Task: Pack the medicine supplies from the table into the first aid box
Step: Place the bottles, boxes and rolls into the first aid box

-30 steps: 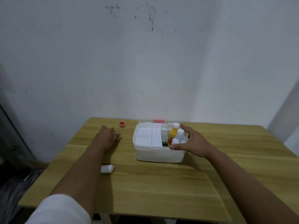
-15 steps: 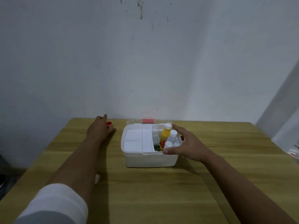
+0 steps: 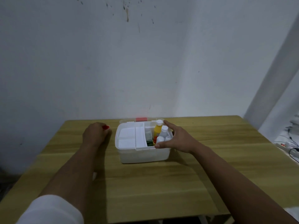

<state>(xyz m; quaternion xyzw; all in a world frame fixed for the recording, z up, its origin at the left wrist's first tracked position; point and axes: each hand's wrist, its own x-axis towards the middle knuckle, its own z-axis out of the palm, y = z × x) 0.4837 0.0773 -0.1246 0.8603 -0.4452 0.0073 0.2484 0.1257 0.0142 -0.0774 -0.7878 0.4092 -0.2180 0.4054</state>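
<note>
The white first aid box (image 3: 142, 155) stands open at the middle of the wooden table (image 3: 210, 172). A white tray (image 3: 129, 138) fills its left part. On the right stand a yellow bottle (image 3: 157, 130), white bottles (image 3: 164, 132) and a green pack (image 3: 149, 141). My right hand (image 3: 177, 139) grips the box's right end, thumb on the front rim, index finger at the back rim. My left hand (image 3: 94, 135) lies left of the box, fingers curled onto a small red-topped item (image 3: 106, 127). A sliver of a white bottle (image 3: 94, 175) shows behind my left forearm.
The box's clear lid with a red latch (image 3: 141, 119) lies folded back toward the white wall (image 3: 145, 62). Cables and a power strip (image 3: 289, 144) sit off the table's right edge. The table's front edge runs along the bottom of the view.
My left hand slid forward along the table and closed over the red-topped item. My right hand stayed on the box's right end. The view has shifted to the left.
</note>
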